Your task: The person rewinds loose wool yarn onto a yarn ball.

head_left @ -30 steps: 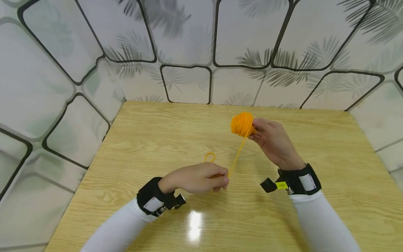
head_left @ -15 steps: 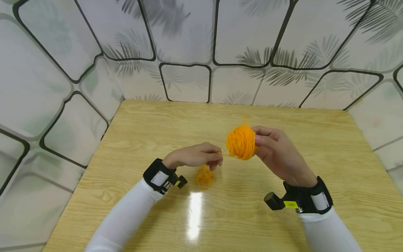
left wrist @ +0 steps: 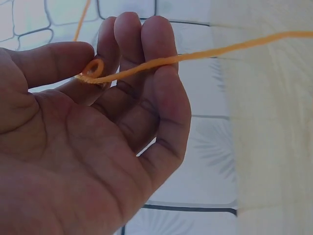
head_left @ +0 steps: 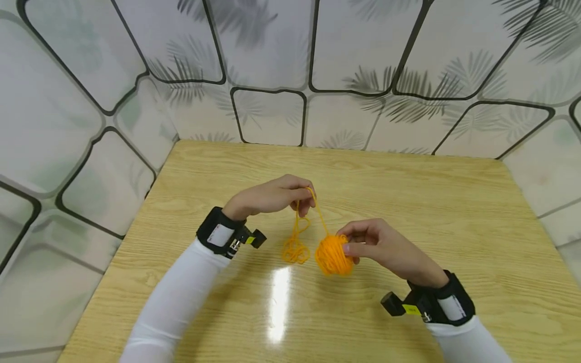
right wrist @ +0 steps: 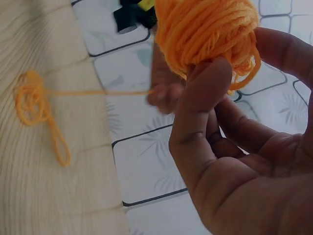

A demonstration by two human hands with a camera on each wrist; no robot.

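An orange ball of yarn (head_left: 333,255) is held in the fingertips of my right hand (head_left: 383,250), above the table. In the right wrist view the wound ball (right wrist: 208,34) sits between thumb and fingers. My left hand (head_left: 279,195) is farther back and to the left, pinching the yarn strand (left wrist: 215,52) between thumb and index finger; a small loop shows at the pinch. One length runs from there to the ball. The other hangs to a loose tangle of yarn (head_left: 295,251) on the table, below the left hand.
The wooden table (head_left: 431,201) meets a patterned wall (head_left: 272,118) at its back edge, with another wall panel on the left. Both wrists wear black straps with small cameras (head_left: 392,304). A bright reflection lies on the table's near part.
The ball in my right hand has come down toward me, its near side turning. My left hand has moved up and away, holding the strand, and the loose tangle now shows on the table below it.
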